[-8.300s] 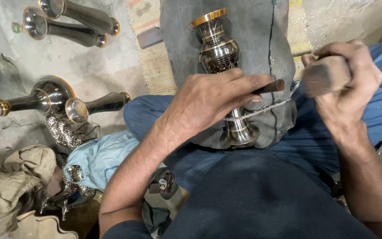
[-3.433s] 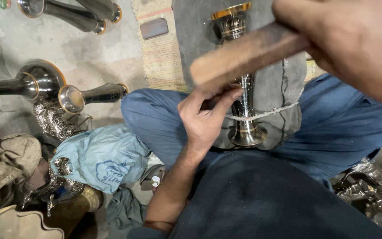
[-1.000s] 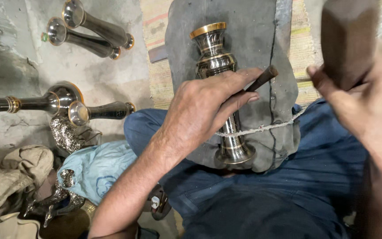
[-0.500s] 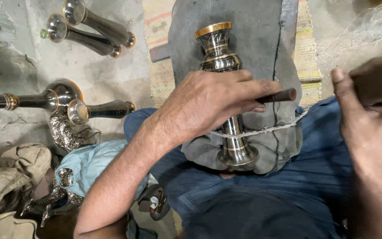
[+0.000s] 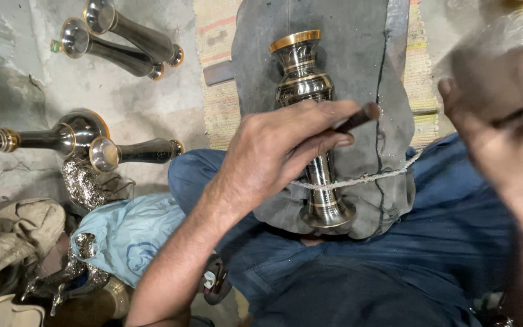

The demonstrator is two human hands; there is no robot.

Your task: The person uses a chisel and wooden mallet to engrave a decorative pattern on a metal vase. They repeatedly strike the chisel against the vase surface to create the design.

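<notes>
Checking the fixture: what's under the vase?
The vase lies on a dark grey pad, tied down by a string. Striped mat shows past the pad's edges. The left hand, holding a tool, covers the vase's middle.

— What is the left hand [image 5: 273,154] doing?
— It lies across a brass vase [image 5: 309,121], its fingers closed on a thin dark tool [image 5: 353,119]. The vase rests on a grey pad [image 5: 346,48], with a cord [image 5: 364,179] running over its stem.
— And the right hand [image 5: 503,127]?
— Raised close to the camera, blurred. Its grip cannot be made out.
— Anything nearby?
— More metal vases [image 5: 125,42] lie on the floor, and a blue plastic bag [image 5: 125,236].
</notes>
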